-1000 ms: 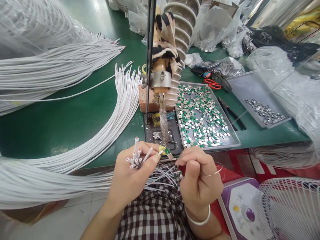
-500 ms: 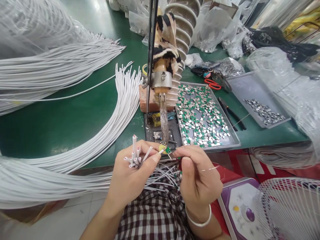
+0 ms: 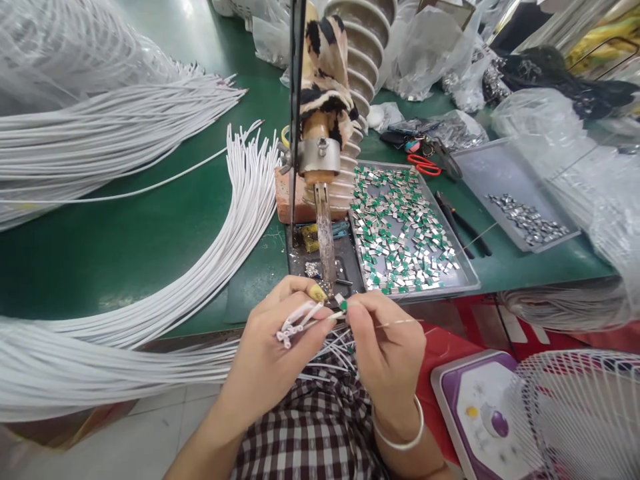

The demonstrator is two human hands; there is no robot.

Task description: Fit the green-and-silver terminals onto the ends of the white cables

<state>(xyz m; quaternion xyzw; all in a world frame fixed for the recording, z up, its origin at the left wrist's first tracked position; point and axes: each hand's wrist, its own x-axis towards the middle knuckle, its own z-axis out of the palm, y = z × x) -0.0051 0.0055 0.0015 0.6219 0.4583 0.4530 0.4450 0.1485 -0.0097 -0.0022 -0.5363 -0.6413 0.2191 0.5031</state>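
My left hand (image 3: 280, 347) is closed around a bundle of white cables (image 3: 290, 330), whose cut ends stick up between thumb and fingers. A yellow cover (image 3: 317, 293) sits on one of its fingertips. One cable end reaches toward a small connector (image 3: 341, 301) with a metal shell and a green board. My right hand (image 3: 387, 340) pinches at this connector, and a thin solder wire (image 3: 400, 323) runs along its fingers. Just above the fingertips hangs the tip of a soldering iron (image 3: 327, 267), clamped pointing down. Whether cable and connector are joined is hidden.
A tray (image 3: 473, 283) of green-and-metal connectors lies beyond my right hand. Pliers (image 3: 465, 230), red-handled scissors (image 3: 424, 165) and a grey tray (image 3: 560, 243) of metal parts are farther right. White cable bundles (image 3: 200, 280) cover the left. A fan (image 3: 585, 413) stands at lower right.
My left hand has moved slightly right and its cable ends now lean over. The connector has turned, its metal shell now pointing up. My right hand has shifted a little left.
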